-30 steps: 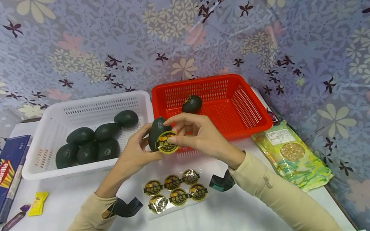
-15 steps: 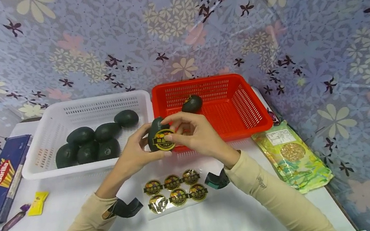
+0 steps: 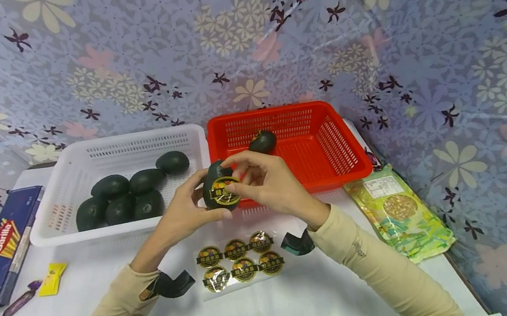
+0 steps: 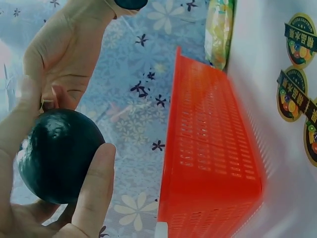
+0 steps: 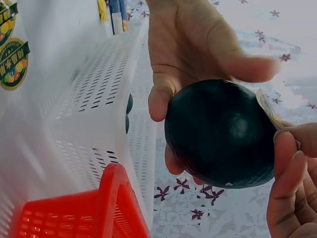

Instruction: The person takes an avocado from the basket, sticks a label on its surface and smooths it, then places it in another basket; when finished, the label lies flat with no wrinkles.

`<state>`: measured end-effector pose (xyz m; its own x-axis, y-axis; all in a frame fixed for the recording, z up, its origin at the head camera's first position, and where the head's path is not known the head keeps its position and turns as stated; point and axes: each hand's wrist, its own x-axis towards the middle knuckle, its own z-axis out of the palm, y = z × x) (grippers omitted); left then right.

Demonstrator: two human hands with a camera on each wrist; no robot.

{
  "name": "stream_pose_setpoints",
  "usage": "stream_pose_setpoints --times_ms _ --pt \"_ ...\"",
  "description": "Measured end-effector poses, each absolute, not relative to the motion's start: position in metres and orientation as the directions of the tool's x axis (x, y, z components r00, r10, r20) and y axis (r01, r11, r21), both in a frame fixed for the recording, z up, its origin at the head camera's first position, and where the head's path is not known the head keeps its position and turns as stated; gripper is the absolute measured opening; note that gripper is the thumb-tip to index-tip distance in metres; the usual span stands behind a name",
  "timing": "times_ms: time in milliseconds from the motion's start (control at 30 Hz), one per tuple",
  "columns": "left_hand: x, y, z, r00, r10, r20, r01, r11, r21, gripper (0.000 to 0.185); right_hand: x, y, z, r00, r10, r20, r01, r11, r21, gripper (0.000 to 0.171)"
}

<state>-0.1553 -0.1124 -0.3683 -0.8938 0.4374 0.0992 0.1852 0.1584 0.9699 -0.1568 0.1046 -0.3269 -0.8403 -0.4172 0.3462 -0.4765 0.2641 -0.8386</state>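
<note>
In front of the baskets, my left hand (image 3: 187, 206) holds a dark green avocado (image 3: 211, 178) upright, fingers and thumb around its sides. A round black and gold sticker (image 3: 223, 197) lies against the avocado's near face. My right hand (image 3: 273, 183) pinches the sticker's edge between thumb and fingers. In the right wrist view, one edge of the sticker (image 5: 266, 105) stands off the avocado's skin (image 5: 218, 134). The left wrist view shows the avocado (image 4: 62, 153) between my left fingers, and hides the sticker. Below the hands lies a sheet of several matching stickers (image 3: 241, 259).
A white basket (image 3: 97, 233) at the left holds several avocados (image 3: 120, 208). The red basket (image 3: 335, 178) beside it has one stickered avocado (image 3: 263, 142). A spaghetti box (image 3: 6, 244) and two wrapped candies (image 3: 52, 278) lie left; a green-yellow bag (image 3: 402, 217) lies right.
The sticker has come up and left from the avocado's lower right onto its near face, with my right hand shifting slightly left. My left hand and the avocado stay nearly in place.
</note>
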Motion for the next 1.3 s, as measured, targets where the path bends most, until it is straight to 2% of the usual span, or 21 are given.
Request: stream_pose_setpoints --times_ms 100,167,333,433,633,833,1000,1167,1300 --pt "-0.155 -0.113 -0.368 -0.891 0.439 0.120 0.201 0.144 0.969 0.099 -0.155 0.104 -0.326 -0.838 -0.412 0.358 -0.484 0.257 -0.837 0.034" --pt "-0.155 -0.113 -0.368 -0.894 0.429 0.132 0.213 0.147 0.966 0.101 -0.153 0.104 -0.326 -0.840 -0.412 0.354 -0.477 0.246 -0.844 0.034" --pt "-0.152 -0.111 -0.366 -0.911 0.396 0.116 0.202 0.181 0.963 0.069 -0.150 0.104 -0.325 -0.848 -0.416 0.330 -0.447 0.226 -0.865 0.035" --pt "-0.151 -0.109 -0.364 -0.919 0.374 0.122 0.211 0.209 0.955 0.057 -0.150 0.104 -0.325 -0.854 -0.402 0.331 -0.449 0.246 -0.859 0.036" --pt "-0.147 -0.108 -0.359 -0.919 0.356 0.172 0.262 0.222 0.939 0.052 -0.149 0.106 -0.325 -0.861 -0.375 0.344 -0.464 0.304 -0.832 0.036" --pt "-0.142 -0.107 -0.359 -0.894 0.391 0.220 0.310 0.184 0.933 0.051 -0.153 0.110 -0.326 -0.853 -0.442 0.280 -0.404 0.216 -0.889 0.030" --pt "-0.142 -0.103 -0.360 -0.892 0.385 0.238 0.332 0.198 0.922 0.047 -0.155 0.111 -0.327 -0.854 -0.468 0.225 -0.363 0.227 -0.904 0.028" --pt "-0.142 -0.100 -0.359 -0.911 0.350 0.220 0.319 0.259 0.912 0.044 -0.152 0.107 -0.327 -0.843 -0.473 0.255 -0.413 0.267 -0.870 0.027" --pt "-0.141 -0.101 -0.358 -0.912 0.362 0.192 0.285 0.222 0.932 0.045 -0.153 0.107 -0.327 -0.824 -0.484 0.295 -0.454 0.251 -0.855 0.027"
